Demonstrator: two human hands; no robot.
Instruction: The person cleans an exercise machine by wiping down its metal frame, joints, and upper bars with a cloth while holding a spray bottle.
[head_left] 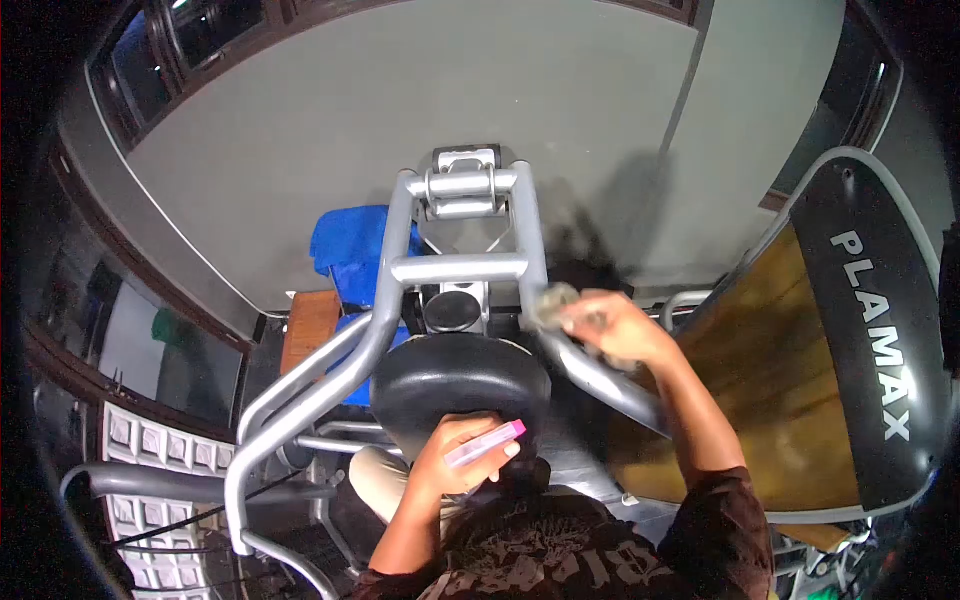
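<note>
My left hand (465, 455) is closed around a slim, pale bottle (482, 445) with a bright pink end, held over the black padded seat (455, 375). To the right, my right hand (615, 325) grips a greyish, crumpled cloth (555, 303). The cloth is against the right-hand tube of the silver gym machine frame (460, 268), just below its crossbar. Motion blurs the cloth and fingers slightly, and part of the cloth is hidden under my hand.
A large panel lettered PLAMAX (880, 340) stands close on the right. Blue cloth (350, 240) and a brown wooden block (310, 330) are behind the frame at left. A grey wall (560, 120) rises beyond. A padded bar (170, 478) sticks out at lower left.
</note>
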